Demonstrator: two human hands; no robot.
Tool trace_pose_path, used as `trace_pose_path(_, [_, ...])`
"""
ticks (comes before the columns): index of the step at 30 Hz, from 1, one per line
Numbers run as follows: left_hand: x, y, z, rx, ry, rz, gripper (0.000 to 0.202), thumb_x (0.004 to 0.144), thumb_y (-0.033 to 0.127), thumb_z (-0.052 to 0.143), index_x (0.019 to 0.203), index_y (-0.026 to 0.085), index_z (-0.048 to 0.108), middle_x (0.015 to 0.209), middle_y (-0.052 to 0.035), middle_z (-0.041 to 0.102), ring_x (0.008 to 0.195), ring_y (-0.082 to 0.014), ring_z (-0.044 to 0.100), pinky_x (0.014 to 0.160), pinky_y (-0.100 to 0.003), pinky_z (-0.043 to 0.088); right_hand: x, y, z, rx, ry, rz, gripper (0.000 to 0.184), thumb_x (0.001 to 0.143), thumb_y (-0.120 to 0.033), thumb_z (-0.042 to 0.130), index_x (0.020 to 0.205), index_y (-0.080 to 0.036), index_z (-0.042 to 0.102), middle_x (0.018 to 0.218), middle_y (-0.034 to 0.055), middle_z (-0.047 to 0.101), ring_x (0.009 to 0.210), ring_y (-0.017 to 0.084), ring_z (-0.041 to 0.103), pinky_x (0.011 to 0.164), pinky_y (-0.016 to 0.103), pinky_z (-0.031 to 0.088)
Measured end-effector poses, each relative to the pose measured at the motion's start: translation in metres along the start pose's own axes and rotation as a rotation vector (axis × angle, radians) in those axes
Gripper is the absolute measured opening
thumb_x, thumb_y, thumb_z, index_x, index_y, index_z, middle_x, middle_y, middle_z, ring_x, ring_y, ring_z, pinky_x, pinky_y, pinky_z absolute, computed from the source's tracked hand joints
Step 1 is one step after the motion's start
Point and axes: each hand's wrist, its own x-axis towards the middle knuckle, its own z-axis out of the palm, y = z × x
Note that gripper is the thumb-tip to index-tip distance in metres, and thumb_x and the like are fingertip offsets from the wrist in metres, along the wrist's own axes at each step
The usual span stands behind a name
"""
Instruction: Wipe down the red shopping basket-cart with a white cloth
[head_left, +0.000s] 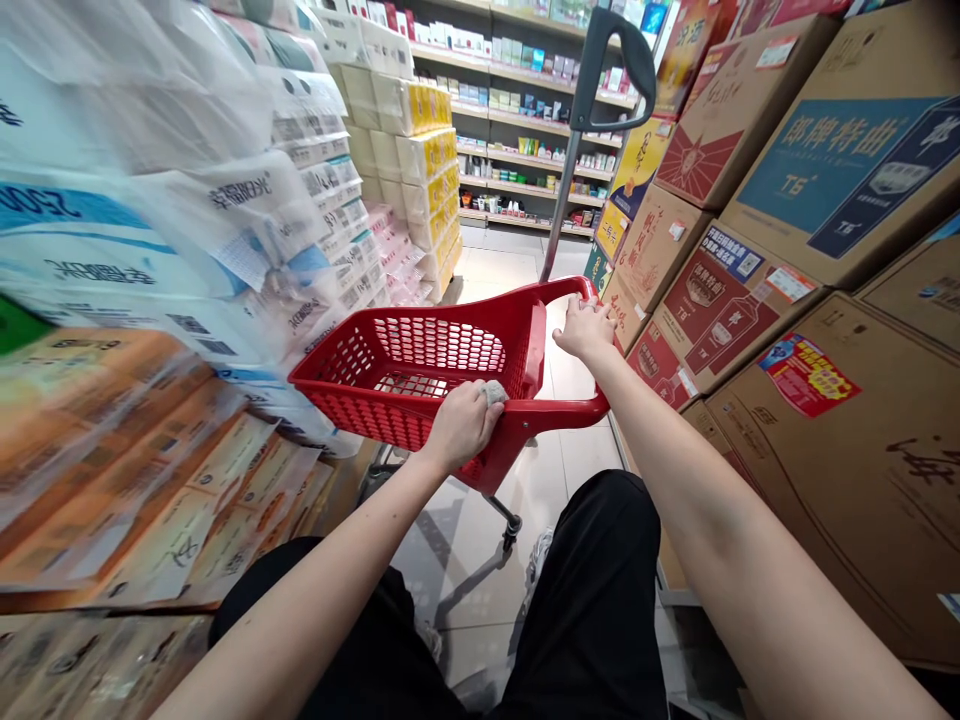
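A red plastic shopping basket (420, 365) on wheels stands in a narrow shop aisle, tipped towards me, with nothing visible inside. My left hand (461, 425) presses a small grey cloth (493, 392) against the basket's near rim. My right hand (586, 328) grips the far right edge of the basket, by its red handle loop. A grey pull handle (600, 110) on a metal pole rises from behind the basket. My black-trousered legs show below.
Stacked packs of tissue paper in plastic wrap (165, 280) wall the left side. Brown cardboard cartons (810, 250) are piled high on the right. Shelves of small goods (517, 120) cross the far end. A light tiled floor (495, 270) runs between.
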Motion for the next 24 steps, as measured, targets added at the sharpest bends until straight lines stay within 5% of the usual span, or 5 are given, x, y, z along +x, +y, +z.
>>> trace_pose_path(7, [0.001, 0.002, -0.001, 0.055, -0.025, 0.005, 0.044, 0.102, 0.039, 0.024, 0.101, 0.015, 0.060, 0.096, -0.0122, 0.059, 0.088, -0.0250, 0.051, 0.084, -0.041, 0.043, -0.008, -0.003, -0.001, -0.035, -0.021, 0.058, 0.073, 0.091, -0.045, 0.049, 0.154, -0.017, 0.025, 0.158, 0.0264, 0.023, 0.139, 0.046, 0.026, 0.099, 0.073, 0.027])
trace_pose_path(16, [0.024, 0.017, 0.017, 0.166, 0.028, -0.048, 0.047, 0.102, 0.044, 0.024, 0.088, 0.017, 0.059, 0.089, -0.0112, 0.061, 0.083, -0.0236, 0.054, 0.077, -0.039, 0.043, -0.027, -0.004, 0.000, -0.128, -0.034, -0.061, 0.057, 0.091, -0.039, 0.049, 0.143, -0.016, 0.047, 0.162, 0.0209, 0.014, 0.147, 0.046, 0.010, 0.101, 0.077, 0.021])
trace_pose_path(24, [0.032, 0.014, 0.023, 0.093, 0.032, -0.030, 0.044, 0.102, 0.042, 0.025, 0.092, 0.018, 0.059, 0.092, -0.0099, 0.062, 0.088, -0.0229, 0.057, 0.083, -0.038, 0.045, -0.019, 0.000, 0.010, -0.206, 0.000, -0.137, 0.052, 0.090, -0.039, 0.050, 0.135, -0.015, 0.058, 0.162, 0.0219, 0.014, 0.145, 0.048, 0.014, 0.101, 0.079, 0.014])
